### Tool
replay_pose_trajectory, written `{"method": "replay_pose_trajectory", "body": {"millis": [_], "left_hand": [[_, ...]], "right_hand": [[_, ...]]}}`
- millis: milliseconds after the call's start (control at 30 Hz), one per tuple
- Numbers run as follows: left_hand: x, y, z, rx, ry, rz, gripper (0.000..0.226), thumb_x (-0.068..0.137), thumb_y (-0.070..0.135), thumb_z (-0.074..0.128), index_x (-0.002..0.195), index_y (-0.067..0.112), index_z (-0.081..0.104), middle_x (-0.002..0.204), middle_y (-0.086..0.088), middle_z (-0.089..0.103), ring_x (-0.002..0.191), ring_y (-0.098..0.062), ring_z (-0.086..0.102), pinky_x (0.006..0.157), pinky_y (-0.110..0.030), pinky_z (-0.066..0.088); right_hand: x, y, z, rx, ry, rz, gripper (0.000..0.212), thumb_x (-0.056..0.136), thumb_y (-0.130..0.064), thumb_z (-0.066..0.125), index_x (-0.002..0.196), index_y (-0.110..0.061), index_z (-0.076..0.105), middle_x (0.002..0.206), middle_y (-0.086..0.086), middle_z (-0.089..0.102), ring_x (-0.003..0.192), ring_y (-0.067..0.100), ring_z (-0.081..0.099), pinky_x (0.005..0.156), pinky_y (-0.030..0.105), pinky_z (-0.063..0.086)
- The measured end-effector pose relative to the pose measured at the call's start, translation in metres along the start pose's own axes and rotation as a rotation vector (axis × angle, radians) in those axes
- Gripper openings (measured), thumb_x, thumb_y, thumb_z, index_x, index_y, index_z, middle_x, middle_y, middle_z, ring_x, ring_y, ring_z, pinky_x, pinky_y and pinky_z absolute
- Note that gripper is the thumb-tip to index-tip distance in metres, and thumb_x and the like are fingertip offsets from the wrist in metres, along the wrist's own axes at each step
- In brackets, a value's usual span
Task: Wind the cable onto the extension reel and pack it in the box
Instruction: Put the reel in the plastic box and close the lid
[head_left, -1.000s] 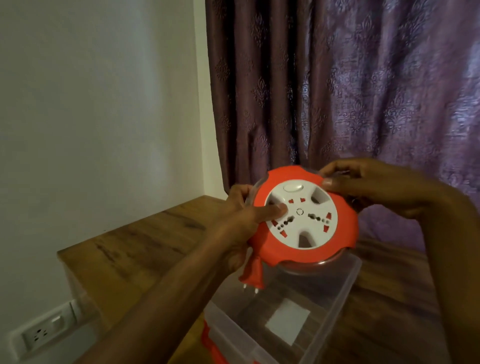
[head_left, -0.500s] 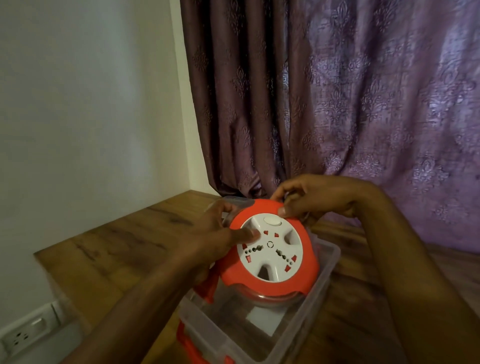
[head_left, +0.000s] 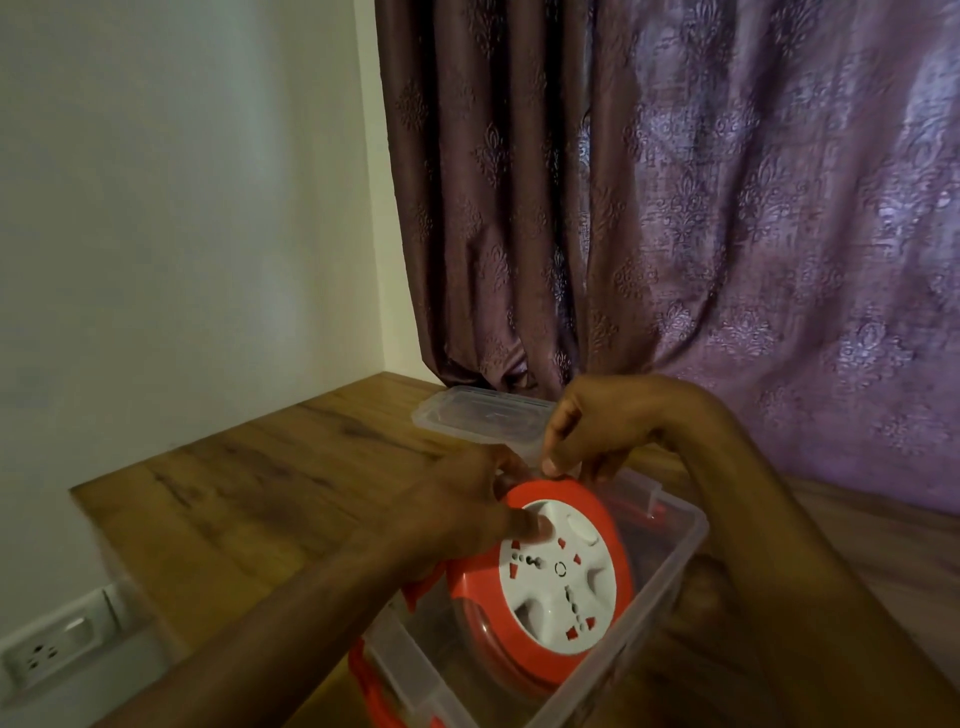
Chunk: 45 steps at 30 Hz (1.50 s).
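Lowered since a moment ago, the extension reel (head_left: 550, 587) is now sitting tilted inside the clear box (head_left: 670, 582) on the counter (head_left: 249, 499). Left hand (head_left: 457, 519) is gripping its left edge, thumb on the white face; right hand (head_left: 597, 431) is pinching the top rim. Beyond is lying the lid (head_left: 467, 415).

- Wooden table (head_left: 249, 499), brown grain, set into room corner.
- Purple patterned curtain (head_left: 675, 208) hanging behind, reaching table's far edge.
- White wall (head_left: 182, 208) at left.
- White wall socket (head_left: 57, 649) below table level.
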<state>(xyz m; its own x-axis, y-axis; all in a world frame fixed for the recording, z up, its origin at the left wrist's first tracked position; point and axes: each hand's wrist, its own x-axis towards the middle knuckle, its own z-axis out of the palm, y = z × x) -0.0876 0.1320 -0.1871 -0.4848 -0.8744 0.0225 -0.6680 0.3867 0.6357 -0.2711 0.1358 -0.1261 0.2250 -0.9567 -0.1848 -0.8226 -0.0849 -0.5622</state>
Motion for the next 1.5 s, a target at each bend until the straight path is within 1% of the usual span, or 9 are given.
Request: {"method": "replay_pose_trajectory", "body": {"millis": [167, 467, 700, 800, 933, 1033, 1133, 1267, 1500], "left_hand": [[0.003, -0.003, -0.001, 0.097, 0.012, 0.055, 0.057, 0.079, 0.044, 0.076, 0.128, 0.033, 0.051, 0.121, 0.005, 0.064, 0.068, 0.002, 0.052, 0.054, -0.013, 0.04], [0.0, -0.005, 0.003, 0.406, 0.165, 0.25, 0.062, 0.087, 0.048, 0.064, 0.143, 0.037, 0.039, 0.143, 0.005, 0.05, 0.126, -0.017, 0.05, 0.09, -0.023, 0.033], [0.003, -0.015, 0.002, 0.642, 0.233, 0.296, 0.057, 0.093, 0.054, 0.05, 0.144, 0.031, 0.037, 0.138, -0.001, 0.055, 0.123, -0.022, 0.053, 0.097, -0.031, 0.04], [0.006, -0.014, 0.001, 0.873, 0.118, 0.336, 0.049, 0.099, 0.039, 0.047, 0.144, 0.022, 0.04, 0.15, -0.004, 0.043, 0.14, -0.026, 0.035, 0.116, -0.04, 0.022], [0.005, -0.015, -0.006, 0.706, 0.059, 0.355, 0.04, 0.1, 0.033, 0.049, 0.139, 0.023, 0.046, 0.135, -0.002, 0.054, 0.116, -0.017, 0.055, 0.088, -0.022, 0.037], [0.0, -0.022, -0.009, 0.713, 0.045, 0.452, 0.042, 0.1, 0.033, 0.048, 0.141, 0.023, 0.042, 0.14, 0.0, 0.048, 0.119, -0.015, 0.051, 0.097, -0.026, 0.037], [-0.003, -0.031, -0.01, 0.721, 0.009, 0.509, 0.055, 0.102, 0.038, 0.042, 0.152, 0.024, 0.024, 0.158, 0.001, 0.027, 0.144, -0.015, 0.025, 0.12, -0.036, 0.014], [0.004, -0.035, -0.012, 0.799, -0.13, 0.421, 0.067, 0.103, 0.045, 0.031, 0.156, 0.024, -0.003, 0.165, 0.0, -0.004, 0.151, -0.014, -0.008, 0.119, -0.038, -0.01], [0.048, -0.044, -0.054, 0.305, 0.013, 0.336, 0.05, 0.104, 0.028, 0.043, 0.152, 0.023, 0.029, 0.158, 0.003, 0.031, 0.138, -0.007, 0.03, 0.098, 0.0, 0.016]], "right_hand": [[0.002, -0.001, 0.003, -0.026, 0.006, 0.029, 0.01, 0.08, -0.012, 0.074, 0.09, -0.013, 0.075, 0.081, 0.003, 0.074, 0.075, 0.026, 0.068, 0.072, 0.037, 0.058], [0.01, -0.003, 0.009, -0.102, 0.038, 0.03, 0.025, 0.078, -0.016, 0.076, 0.102, -0.022, 0.073, 0.099, 0.0, 0.073, 0.09, 0.016, 0.069, 0.077, 0.03, 0.058], [0.014, -0.005, 0.013, -0.171, 0.06, -0.04, 0.031, 0.078, -0.016, 0.075, 0.108, -0.024, 0.071, 0.102, -0.003, 0.072, 0.096, 0.016, 0.067, 0.085, 0.037, 0.056], [0.015, -0.005, 0.015, -0.191, 0.06, -0.054, 0.029, 0.079, -0.015, 0.074, 0.106, -0.025, 0.072, 0.1, -0.007, 0.072, 0.095, 0.012, 0.067, 0.087, 0.035, 0.055], [0.015, -0.008, 0.018, -0.26, 0.075, -0.057, 0.026, 0.078, -0.018, 0.074, 0.1, -0.032, 0.073, 0.096, -0.014, 0.072, 0.091, 0.004, 0.065, 0.088, 0.03, 0.054], [0.015, -0.009, 0.019, -0.275, 0.073, -0.052, 0.025, 0.079, -0.017, 0.074, 0.1, -0.031, 0.074, 0.094, -0.014, 0.072, 0.09, 0.006, 0.066, 0.088, 0.033, 0.054], [0.016, -0.011, 0.019, -0.304, 0.078, -0.053, 0.024, 0.079, -0.017, 0.073, 0.099, -0.03, 0.074, 0.091, -0.014, 0.072, 0.091, 0.009, 0.066, 0.088, 0.034, 0.054], [0.018, -0.009, 0.02, -0.276, 0.084, -0.058, 0.024, 0.08, -0.015, 0.073, 0.101, -0.027, 0.073, 0.083, -0.022, 0.067, 0.086, -0.001, 0.062, 0.086, 0.022, 0.05], [0.013, 0.003, 0.002, -0.162, 0.191, -0.115, 0.029, 0.082, -0.009, 0.069, 0.11, -0.018, 0.07, 0.106, -0.002, 0.072, 0.098, 0.011, 0.066, 0.093, 0.034, 0.051]]}}
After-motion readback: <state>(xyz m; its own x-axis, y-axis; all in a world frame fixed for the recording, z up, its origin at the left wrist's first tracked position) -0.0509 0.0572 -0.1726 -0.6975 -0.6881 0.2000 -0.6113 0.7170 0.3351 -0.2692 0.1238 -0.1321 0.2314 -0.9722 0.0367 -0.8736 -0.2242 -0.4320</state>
